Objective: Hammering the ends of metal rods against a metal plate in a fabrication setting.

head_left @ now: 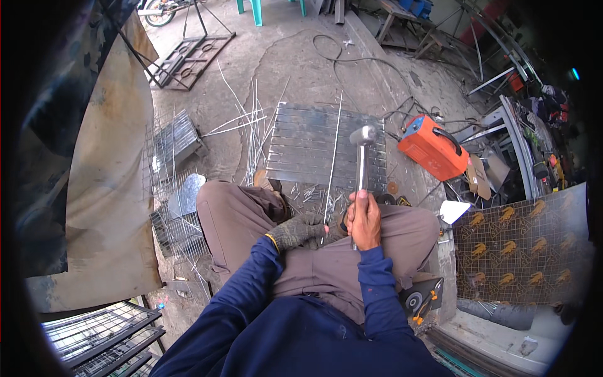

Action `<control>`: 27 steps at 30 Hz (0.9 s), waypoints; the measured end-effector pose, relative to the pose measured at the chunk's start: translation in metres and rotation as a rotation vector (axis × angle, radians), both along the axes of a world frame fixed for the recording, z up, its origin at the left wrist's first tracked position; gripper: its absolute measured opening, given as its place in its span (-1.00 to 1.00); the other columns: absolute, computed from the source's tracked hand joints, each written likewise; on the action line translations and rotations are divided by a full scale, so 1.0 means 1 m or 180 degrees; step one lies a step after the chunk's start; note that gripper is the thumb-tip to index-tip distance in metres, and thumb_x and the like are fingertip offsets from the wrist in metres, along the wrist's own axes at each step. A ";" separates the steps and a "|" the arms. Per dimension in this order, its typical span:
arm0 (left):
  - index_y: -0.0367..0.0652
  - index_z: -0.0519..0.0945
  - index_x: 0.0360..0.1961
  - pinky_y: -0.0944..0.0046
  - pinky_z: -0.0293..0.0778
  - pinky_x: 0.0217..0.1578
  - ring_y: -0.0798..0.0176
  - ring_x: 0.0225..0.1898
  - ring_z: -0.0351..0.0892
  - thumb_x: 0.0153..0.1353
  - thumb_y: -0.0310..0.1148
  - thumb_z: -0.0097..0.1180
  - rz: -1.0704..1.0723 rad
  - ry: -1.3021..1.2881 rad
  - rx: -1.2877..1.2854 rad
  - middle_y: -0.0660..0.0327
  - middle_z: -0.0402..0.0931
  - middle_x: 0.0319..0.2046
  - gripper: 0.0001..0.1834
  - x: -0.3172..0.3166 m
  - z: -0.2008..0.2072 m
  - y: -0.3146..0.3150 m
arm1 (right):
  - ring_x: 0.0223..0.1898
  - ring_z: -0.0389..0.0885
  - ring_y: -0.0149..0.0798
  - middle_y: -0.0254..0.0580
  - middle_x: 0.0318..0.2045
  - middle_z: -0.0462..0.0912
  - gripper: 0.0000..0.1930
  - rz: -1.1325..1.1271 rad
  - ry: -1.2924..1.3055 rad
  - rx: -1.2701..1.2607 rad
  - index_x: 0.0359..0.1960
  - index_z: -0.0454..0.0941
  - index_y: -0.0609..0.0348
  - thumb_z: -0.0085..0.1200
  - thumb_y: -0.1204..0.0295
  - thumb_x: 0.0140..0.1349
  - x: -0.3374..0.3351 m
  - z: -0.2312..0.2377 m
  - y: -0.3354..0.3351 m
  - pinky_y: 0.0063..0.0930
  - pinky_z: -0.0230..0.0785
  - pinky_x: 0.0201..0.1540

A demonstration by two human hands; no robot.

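My right hand (365, 221) is bare and closed round the handle of a metal hammer (362, 166), its head up and away from me over the plate. My left hand (298, 232), in a grey knitted glove, grips a thin metal rod (335, 138) near its lower end. The rod slants up and away across a flat dark metal plate (301, 141) marked with parallel lines, lying on the ground in front of my knees. Short cut rod pieces (306, 193) are scattered between the plate and my legs.
Long thin rods (253, 135) lie loose left of the plate. An orange welding machine (433, 147) with cables stands at right. Wire mesh (182, 220) and metal blocks (179, 141) sit by my left knee. A patterned sheet (521, 251) and an angle grinder disc (414, 301) are at lower right.
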State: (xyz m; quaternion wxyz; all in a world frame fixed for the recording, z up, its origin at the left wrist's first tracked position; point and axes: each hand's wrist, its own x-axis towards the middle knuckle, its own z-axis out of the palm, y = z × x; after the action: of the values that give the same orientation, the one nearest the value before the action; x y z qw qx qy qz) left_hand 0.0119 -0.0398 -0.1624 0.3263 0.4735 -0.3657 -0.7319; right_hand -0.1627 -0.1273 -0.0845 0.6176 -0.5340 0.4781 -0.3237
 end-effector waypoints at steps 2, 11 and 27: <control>-0.15 0.60 0.05 0.37 0.44 -0.11 0.47 -0.21 0.46 0.38 -0.22 0.18 0.0060 -0.0141 -0.0299 0.39 0.55 -0.25 -0.68 -0.001 -0.015 0.003 | -0.71 0.29 -0.55 -0.41 -0.64 0.35 -0.55 0.0015 -0.0077 -0.0056 -0.20 0.44 0.18 -0.18 -0.02 0.52 0.009 0.012 -0.002 -0.59 0.20 -0.68; -0.21 0.53 0.17 0.32 0.36 0.12 0.40 0.04 0.45 0.36 -0.25 0.21 -0.0024 -0.0461 -0.0449 0.30 0.57 -0.02 -0.57 -0.010 -0.028 0.009 | -0.71 0.37 -0.52 -0.38 -0.67 0.39 -0.49 0.0164 0.0383 0.0117 -0.23 0.46 0.20 -0.16 -0.08 0.49 0.015 -0.030 -0.001 -0.56 0.24 -0.67; -0.23 0.57 -0.26 0.32 0.39 -0.25 0.47 -0.34 0.34 0.34 -0.08 0.22 0.0061 -0.0290 -0.0190 0.36 0.44 -0.44 -0.63 -0.003 0.008 0.009 | -0.61 0.49 -0.32 -0.24 -0.66 0.48 -0.45 0.0046 0.1221 -0.0723 -0.28 0.50 0.22 -0.16 -0.09 0.48 0.032 -0.041 -0.018 -0.31 0.35 -0.47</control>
State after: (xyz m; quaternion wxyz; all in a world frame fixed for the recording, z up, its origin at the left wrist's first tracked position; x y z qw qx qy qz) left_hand 0.0088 -0.0303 -0.1543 0.3303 0.4999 -0.3972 -0.6952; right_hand -0.1311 -0.1451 -0.1258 0.4536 -0.6553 0.5434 -0.2635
